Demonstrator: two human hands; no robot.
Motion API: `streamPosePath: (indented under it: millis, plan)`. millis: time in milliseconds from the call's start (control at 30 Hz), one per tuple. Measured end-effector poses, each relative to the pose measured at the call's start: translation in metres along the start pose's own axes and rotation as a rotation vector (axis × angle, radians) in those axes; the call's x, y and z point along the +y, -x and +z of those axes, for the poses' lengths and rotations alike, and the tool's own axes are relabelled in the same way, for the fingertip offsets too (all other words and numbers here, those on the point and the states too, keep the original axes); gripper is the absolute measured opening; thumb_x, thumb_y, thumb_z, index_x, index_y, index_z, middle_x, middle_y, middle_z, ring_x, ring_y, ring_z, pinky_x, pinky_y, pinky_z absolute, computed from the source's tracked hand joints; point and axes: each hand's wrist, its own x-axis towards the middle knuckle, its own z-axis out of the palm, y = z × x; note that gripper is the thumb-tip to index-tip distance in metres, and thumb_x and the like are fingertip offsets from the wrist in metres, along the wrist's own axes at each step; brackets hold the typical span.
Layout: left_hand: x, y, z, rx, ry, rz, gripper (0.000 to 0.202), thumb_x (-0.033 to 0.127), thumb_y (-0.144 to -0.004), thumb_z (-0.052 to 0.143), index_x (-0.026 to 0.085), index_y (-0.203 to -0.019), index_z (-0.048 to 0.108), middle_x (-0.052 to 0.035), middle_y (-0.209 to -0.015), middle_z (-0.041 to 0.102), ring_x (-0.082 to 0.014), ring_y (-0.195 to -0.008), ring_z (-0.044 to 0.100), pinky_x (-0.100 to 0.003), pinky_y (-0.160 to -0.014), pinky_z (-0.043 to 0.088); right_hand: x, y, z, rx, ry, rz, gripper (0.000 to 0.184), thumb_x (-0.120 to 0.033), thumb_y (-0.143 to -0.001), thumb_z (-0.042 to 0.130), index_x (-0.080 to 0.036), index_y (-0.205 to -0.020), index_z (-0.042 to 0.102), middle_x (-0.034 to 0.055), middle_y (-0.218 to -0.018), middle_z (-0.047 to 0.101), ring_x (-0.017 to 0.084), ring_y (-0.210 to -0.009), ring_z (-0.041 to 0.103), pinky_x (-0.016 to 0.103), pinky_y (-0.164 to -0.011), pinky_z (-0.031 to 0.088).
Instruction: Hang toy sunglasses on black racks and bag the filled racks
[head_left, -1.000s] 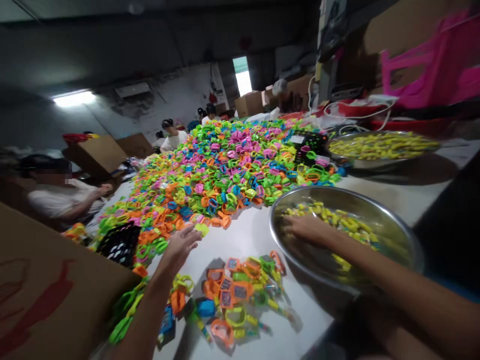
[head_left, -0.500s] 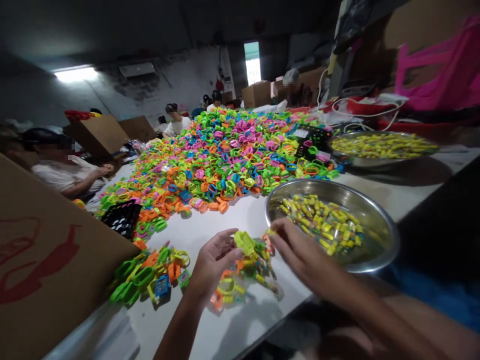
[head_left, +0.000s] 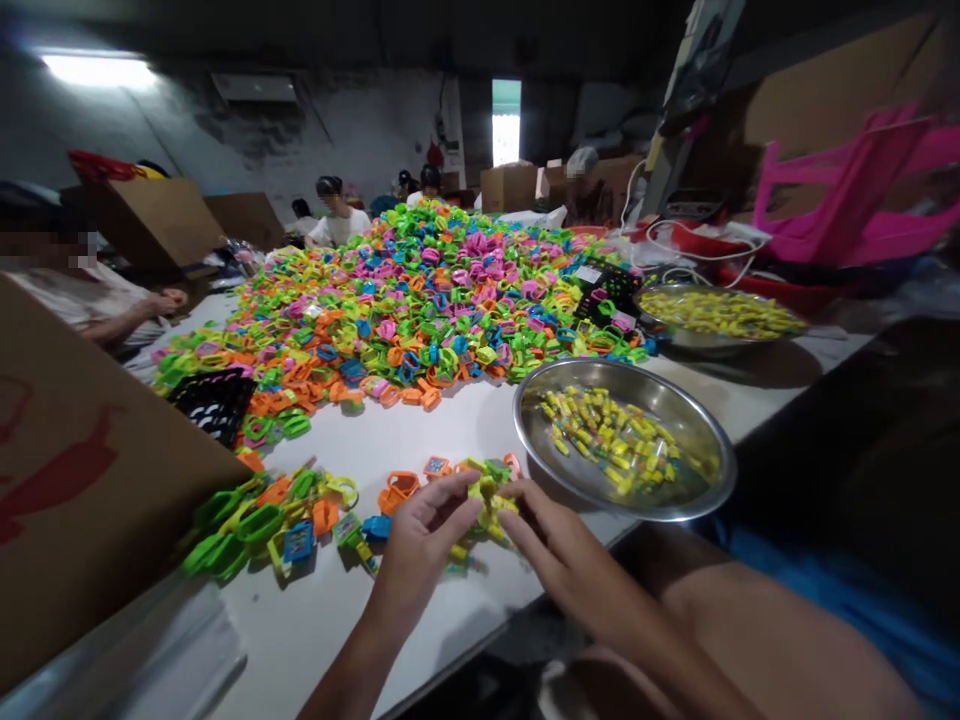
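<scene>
Just above the near part of the white table, my left hand (head_left: 429,522) pinches a yellow plastic toy watch (head_left: 486,490) between thumb and fingers. My right hand (head_left: 553,538) closes on the same yellow piece from the other side; its exact shape is partly hidden by the fingers. Beyond the hands lie an orange toy watch (head_left: 397,490) and several green and orange ones. A blue toy watch (head_left: 377,528) rests beside my left hand. Small yellow wrapped sticks fill part of a steel bowl (head_left: 712,470) to the right of my right hand.
A large heap of coloured toy watches (head_left: 420,300) covers the table's middle. Another bowl (head_left: 679,335) of yellow sticks stands behind the near one. A cardboard box (head_left: 67,470) blocks the left, beside a small watch pile (head_left: 262,530). Co-workers sit around the table.
My right hand has moved from the bowl's rim toward my left hand, and both now meet at the yellow piece. The view has shifted slightly, moving the bowls left.
</scene>
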Motion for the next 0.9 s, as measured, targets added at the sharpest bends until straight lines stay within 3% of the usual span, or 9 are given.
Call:
streamPosePath:
  millis: [100, 200, 300, 533, 767, 900]
  plan:
    - [0.001, 0.007, -0.001, 0.011, -0.277, 0.279, 0.037, 0.039, -0.097, 0.077, 0.022, -0.131, 0.076, -0.0074, -0.116, 0.083, -0.0236, -0.106, 0.08, -0.033, -0.092, 0.067, 0.001, 0.002, 0.0, 0.025, 0.032, -0.003, 0.025, -0.041, -0.116, 0.049, -0.024, -0.119, 0.067, 0.0037, -0.11, 0.073, 0.021, -0.108, 0.07, 0.03, -0.092, 0.051]
    - [0.004, 0.014, -0.003, 0.032, -0.637, 0.688, 0.041, 0.025, -0.106, 0.067, 0.027, -0.147, 0.064, -0.0037, -0.115, 0.082, -0.0188, -0.105, 0.08, -0.031, -0.096, 0.065, -0.001, 0.003, 0.001, 0.015, 0.088, -0.031, 0.026, -0.039, -0.116, 0.048, -0.025, -0.124, 0.068, 0.0059, -0.119, 0.074, 0.022, -0.114, 0.069, 0.032, -0.098, 0.051]
    - [0.009, 0.016, -0.004, 0.029, -0.837, 0.92, 0.046, 0.018, -0.109, 0.06, 0.026, -0.154, 0.055, -0.0039, -0.115, 0.08, -0.0177, -0.106, 0.078, -0.031, -0.1, 0.062, -0.004, 0.002, 0.004, -0.021, 0.137, -0.028, 0.027, -0.038, -0.117, 0.047, -0.025, -0.127, 0.068, 0.007, -0.123, 0.074, 0.022, -0.112, 0.069, 0.033, -0.099, 0.05]
    - [0.014, 0.015, -0.011, -0.077, -1.095, 1.067, 0.06, 0.006, -0.107, 0.055, 0.014, -0.165, 0.04, -0.0113, -0.122, 0.079, -0.0234, -0.114, 0.073, -0.038, -0.103, 0.059, -0.002, -0.002, 0.003, -0.052, 0.17, -0.003, 0.028, -0.035, -0.115, 0.049, -0.024, -0.129, 0.071, 0.009, -0.126, 0.078, 0.024, -0.11, 0.072, 0.033, -0.095, 0.052]
    - [0.01, 0.015, -0.016, -0.208, -1.266, 1.053, 0.056, 0.005, -0.109, 0.05, 0.008, -0.164, 0.041, -0.0122, -0.123, 0.076, -0.0246, -0.108, 0.069, -0.041, -0.098, 0.057, 0.006, -0.002, 0.002, -0.107, 0.23, 0.093, 0.024, -0.032, -0.111, 0.051, -0.023, -0.104, 0.073, 0.0065, -0.104, 0.082, 0.026, -0.095, 0.075, 0.032, -0.083, 0.05]
    - [0.007, 0.013, -0.015, -0.227, -1.284, 1.044, 0.055, 0.008, -0.11, 0.048, 0.008, -0.164, 0.039, -0.0116, -0.117, 0.076, -0.0246, -0.102, 0.069, -0.04, -0.093, 0.058, 0.013, -0.002, 0.004, -0.107, 0.27, 0.106, 0.026, -0.033, -0.11, 0.049, -0.022, -0.108, 0.073, 0.0076, -0.101, 0.083, 0.027, -0.091, 0.076, 0.032, -0.081, 0.051]
